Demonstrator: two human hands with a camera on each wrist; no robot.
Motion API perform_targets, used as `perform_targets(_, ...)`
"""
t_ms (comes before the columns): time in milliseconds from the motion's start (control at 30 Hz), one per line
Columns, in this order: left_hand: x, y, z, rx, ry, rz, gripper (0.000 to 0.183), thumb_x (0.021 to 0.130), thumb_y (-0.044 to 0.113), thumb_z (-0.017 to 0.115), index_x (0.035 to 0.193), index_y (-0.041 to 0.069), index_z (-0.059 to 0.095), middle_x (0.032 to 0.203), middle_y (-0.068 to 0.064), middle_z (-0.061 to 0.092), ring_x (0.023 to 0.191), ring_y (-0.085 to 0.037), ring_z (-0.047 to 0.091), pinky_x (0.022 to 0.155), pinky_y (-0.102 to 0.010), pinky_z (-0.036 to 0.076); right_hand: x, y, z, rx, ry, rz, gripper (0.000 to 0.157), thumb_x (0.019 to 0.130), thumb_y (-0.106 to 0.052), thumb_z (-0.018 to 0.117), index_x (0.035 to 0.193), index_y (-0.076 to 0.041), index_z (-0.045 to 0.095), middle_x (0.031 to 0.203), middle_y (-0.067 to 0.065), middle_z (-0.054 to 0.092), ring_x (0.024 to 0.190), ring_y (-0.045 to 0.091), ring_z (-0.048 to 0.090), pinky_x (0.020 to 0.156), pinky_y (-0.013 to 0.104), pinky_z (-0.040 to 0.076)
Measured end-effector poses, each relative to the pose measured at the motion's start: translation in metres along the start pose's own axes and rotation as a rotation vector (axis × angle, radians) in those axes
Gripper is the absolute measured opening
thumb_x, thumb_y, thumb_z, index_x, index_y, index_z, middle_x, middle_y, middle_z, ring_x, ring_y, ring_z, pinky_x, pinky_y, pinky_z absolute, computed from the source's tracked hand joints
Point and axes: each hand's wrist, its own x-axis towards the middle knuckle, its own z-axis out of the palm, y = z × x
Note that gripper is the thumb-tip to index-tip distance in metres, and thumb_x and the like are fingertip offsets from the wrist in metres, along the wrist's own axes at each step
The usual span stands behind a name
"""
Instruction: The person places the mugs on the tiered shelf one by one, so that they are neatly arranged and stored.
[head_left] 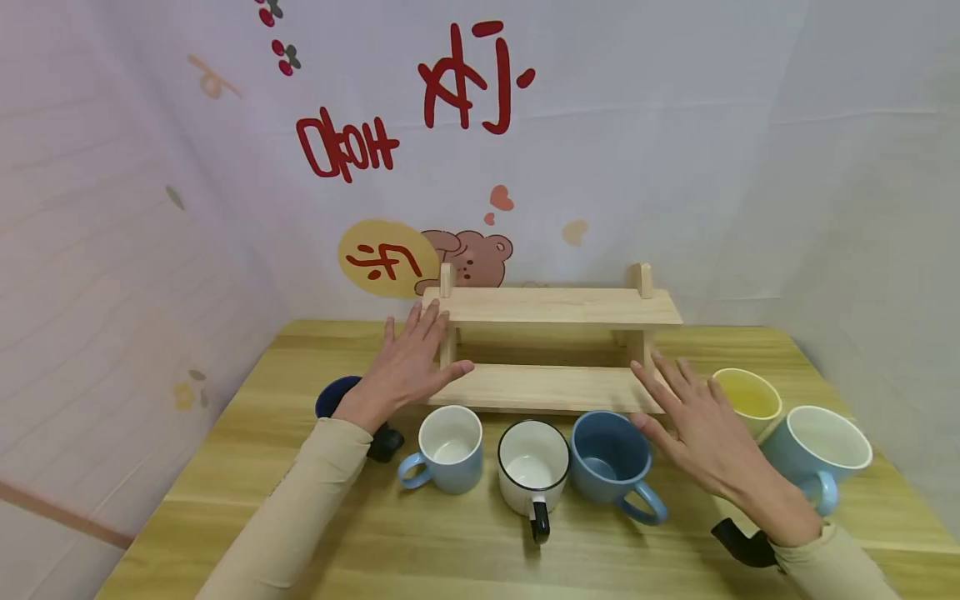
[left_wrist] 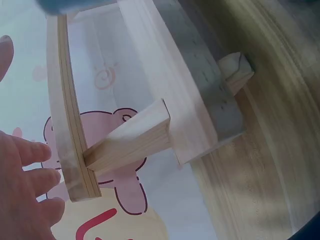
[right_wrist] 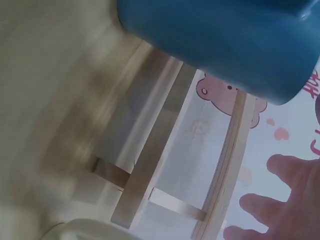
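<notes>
A two-tier wooden rack (head_left: pixel 555 306) stands at the back of the table. My left hand (head_left: pixel 408 362) is held over the rack's left end with fingers spread and straight. In the left wrist view its fingertips (left_wrist: pixel 47 175) are beside the upper board; contact cannot be told. My right hand (head_left: pixel 708 429), also spread and holding nothing, hovers at the rack's right end beside a blue mug (head_left: pixel 611 458). Between the hands stand a white mug (head_left: pixel 528 487) with black rim and handle and a light blue mug (head_left: pixel 453 467). Both rack boards carry nothing.
A dark blue cup (head_left: pixel 334 393) is partly hidden behind my left wrist. Right of my right hand are a yellow cup (head_left: pixel 748 396) and another light blue mug (head_left: pixel 817 446). A white printed cloth (head_left: pixel 637 150) hangs behind the wooden table (head_left: pixel 600 562).
</notes>
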Motion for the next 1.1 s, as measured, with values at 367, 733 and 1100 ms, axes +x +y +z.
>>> perform_targets(367, 0.003, -0.011, -0.001, -0.054, -0.037, -0.005, 0.101, 0.099, 0.072, 0.046, 0.164, -0.001, 0.02, 0.172, -0.016, 0.012, 0.159, -0.034, 0.002, 0.126, -0.06, 0.003, -0.037, -0.014, -0.017, 0.288, -0.099, 0.138, 0.048, 0.106, -0.032, 0.061, 0.15, -0.013, 0.055, 0.143, 0.012, 0.062, 0.121, 0.038, 0.064, 0.087, 0.056, 0.056)
perform_targets(733, 0.01, -0.011, -0.003, -0.131, -0.018, 0.034, 0.092, 0.102, 0.065, 0.048, 0.163, 0.001, 0.025, 0.172, -0.014, 0.015, 0.159, -0.032, 0.006, 0.126, -0.059, 0.009, -0.053, -0.003, -0.002, 0.731, -0.348, 0.039, 0.027, 0.111, -0.013, 0.049, 0.115, -0.016, 0.075, 0.106, -0.005, 0.076, 0.101, 0.009, 0.069, 0.085, 0.024, 0.055)
perform_targets(1100, 0.004, -0.012, -0.001, -0.203, -0.013, 0.022, 0.091, 0.102, 0.064, 0.048, 0.163, 0.001, 0.025, 0.172, -0.014, 0.015, 0.159, -0.032, 0.003, 0.126, -0.057, 0.007, -0.056, -0.008, 0.015, 1.021, -0.458, 0.045, 0.034, 0.112, -0.007, 0.041, 0.11, -0.009, 0.076, 0.105, 0.01, 0.077, 0.105, 0.017, 0.069, 0.092, 0.023, 0.051)
